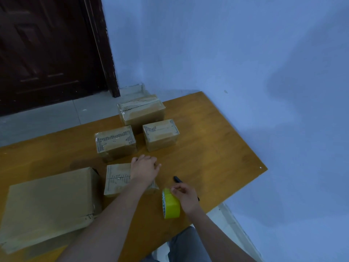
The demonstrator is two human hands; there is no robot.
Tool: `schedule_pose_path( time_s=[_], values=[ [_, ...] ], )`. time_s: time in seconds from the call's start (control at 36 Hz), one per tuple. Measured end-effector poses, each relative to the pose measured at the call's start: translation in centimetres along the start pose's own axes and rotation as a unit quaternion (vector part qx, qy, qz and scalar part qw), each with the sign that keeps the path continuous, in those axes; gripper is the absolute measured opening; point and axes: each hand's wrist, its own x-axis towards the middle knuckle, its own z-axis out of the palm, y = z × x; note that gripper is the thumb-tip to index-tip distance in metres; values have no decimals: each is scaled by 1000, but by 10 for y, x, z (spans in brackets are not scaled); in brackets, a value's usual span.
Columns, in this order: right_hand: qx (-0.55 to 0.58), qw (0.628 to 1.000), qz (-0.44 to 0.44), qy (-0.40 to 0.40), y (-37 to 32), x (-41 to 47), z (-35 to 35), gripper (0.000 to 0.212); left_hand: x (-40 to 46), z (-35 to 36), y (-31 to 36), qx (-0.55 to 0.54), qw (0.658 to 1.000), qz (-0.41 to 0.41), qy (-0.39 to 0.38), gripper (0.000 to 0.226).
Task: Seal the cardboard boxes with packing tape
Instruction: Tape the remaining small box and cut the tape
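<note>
My left hand [144, 168] lies palm down on the far right corner of the small box [118, 179] nearest me. Its fingers are straight and slightly spread, and the fingertips reach past the box edge toward the table. It grips nothing.

My right hand [186, 198] rests on top of the yellow-green tape roll [170, 204]. The fingers curl loosely over the upper rim; thumb and forefinger appear to pinch the roll's edge, though I cannot tell how firmly. The roll stands on its edge on the wooden table [217, 148], just right of the small box and near the table's front edge.

A black pen [176, 179] lies on the table just beyond my right hand, partly hidden beneath it.

A large box [49, 203] sits at the near left, just beside the small box. Three further boxes stand farther back: one mid-left [115, 142], one mid-right [160, 134], and a bigger one behind them [142, 112]. All show clear tape over printed strips on their top faces.

A dark door [47, 50] and a blue wall [245, 53] stand beyond.
</note>
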Motion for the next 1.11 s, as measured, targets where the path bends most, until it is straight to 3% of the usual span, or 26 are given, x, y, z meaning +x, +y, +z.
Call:
schedule_pose_path(
  time_s=[0.19,0.42,0.53,0.61,0.72,0.81,0.86,0.92,0.97,1.11],
  values=[
    [8,1000,1,1,-5,-1,0,15,-1,-3,2,17,998,13,-53,45],
    [-22,1000,-11,-8,-7,-3,-1,16,-5,0,-2,-7,999,49,-19,54],
    [-28,999,-23,-10,-7,-4,-3,12,-9,3,-19,-204,970,81,104,50],
    [-20,999,-24,6,-8,-6,-5,9,-17,-7,-24,-245,937,97,228,40],
    [-15,1000,-23,13,-9,-3,-6,11,-32,-24,-25,-265,938,108,197,20],
    [-23,999,-30,19,-8,2,-5,26,-44,-25,-34,-222,950,175,130,45],
    [-25,999,-35,27,-8,5,-4,27,-51,-22,-38,-156,970,185,27,60],
    [-23,999,-36,29,-10,6,-4,20,-56,-16,-41,-47,980,186,-50,52],
    [-33,998,-42,29,-12,5,-3,15,-61,-11,-39,19,980,187,-59,44],
    [-40,997,-54,28,-13,1,-3,20,-68,0,-21,68,984,162,32,26]
  ],
)
